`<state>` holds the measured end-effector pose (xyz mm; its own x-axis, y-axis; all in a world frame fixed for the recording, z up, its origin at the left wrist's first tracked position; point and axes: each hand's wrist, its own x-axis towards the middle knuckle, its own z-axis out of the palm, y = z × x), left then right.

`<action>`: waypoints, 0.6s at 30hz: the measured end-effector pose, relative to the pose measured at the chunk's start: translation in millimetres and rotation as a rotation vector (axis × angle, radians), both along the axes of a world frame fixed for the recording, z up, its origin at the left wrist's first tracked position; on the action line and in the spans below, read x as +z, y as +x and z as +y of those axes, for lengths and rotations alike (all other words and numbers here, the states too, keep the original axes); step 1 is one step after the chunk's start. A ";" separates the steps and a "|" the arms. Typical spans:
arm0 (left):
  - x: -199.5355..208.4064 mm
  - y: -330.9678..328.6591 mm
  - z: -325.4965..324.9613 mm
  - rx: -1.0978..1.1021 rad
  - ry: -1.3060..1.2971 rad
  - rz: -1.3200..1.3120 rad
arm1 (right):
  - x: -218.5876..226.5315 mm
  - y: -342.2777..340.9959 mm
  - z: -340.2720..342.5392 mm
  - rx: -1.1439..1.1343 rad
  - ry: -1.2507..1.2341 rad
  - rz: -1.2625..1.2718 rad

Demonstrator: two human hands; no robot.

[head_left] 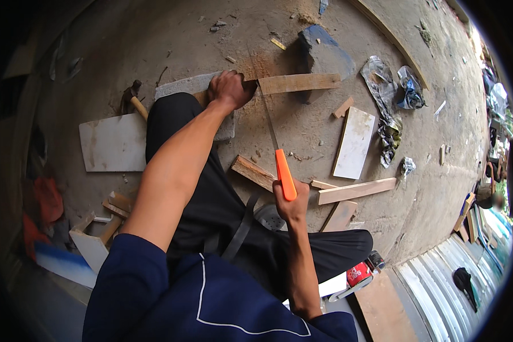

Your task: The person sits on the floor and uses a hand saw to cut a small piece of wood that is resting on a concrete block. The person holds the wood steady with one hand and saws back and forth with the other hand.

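Note:
My right hand (296,202) is closed round the orange handle of a handsaw (285,174). The thin blade runs up and away to a wooden plank (302,83), meeting it just right of my left hand (228,90). That hand grips the plank from above, its fingers bent over the far side and partly hidden. Under the plank's left part lies a light grey block (182,85), beside my raised left knee. The plank's right end reaches over near a dark blue-grey stone block (328,54). Sawdust is scattered on the floor around the blade's tip.
A hammer (134,101) and a white board (114,143) lie to the left. On the right are another white board (354,142), wood offcuts (357,191) and crumpled plastic (389,128). A red can (358,275) is near my right knee, corrugated metal sheet (439,290) beyond.

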<state>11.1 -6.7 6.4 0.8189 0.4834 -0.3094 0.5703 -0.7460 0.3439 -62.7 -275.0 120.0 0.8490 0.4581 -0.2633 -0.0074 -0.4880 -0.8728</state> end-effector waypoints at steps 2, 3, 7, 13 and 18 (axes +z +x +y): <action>-5.8 -1.2 -2.3 -0.033 0.094 -0.103 | -2.9 10.4 9.7 0.003 -0.033 -0.011; -8.1 -2.3 -5.6 -0.051 0.138 -0.152 | -11.3 27.6 32.1 0.000 -0.074 0.000; 10.5 19.7 -1.1 0.020 -0.005 -0.017 | -15.2 48.1 58.6 0.016 -0.091 -0.059; -15.7 -3.3 1.8 0.011 0.027 -0.115 | 1.9 19.6 24.1 0.015 -0.055 0.006; -19.3 6.0 -2.9 -0.077 0.111 -0.148 | -14.1 60.9 76.2 -0.031 -0.111 0.003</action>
<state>17.1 -9.6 -13.0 0.8873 0.4421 -0.1314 0.4595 -0.8233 0.3333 -1.8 -198.8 105.8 0.8614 0.3996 -0.3137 -0.0268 -0.5808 -0.8136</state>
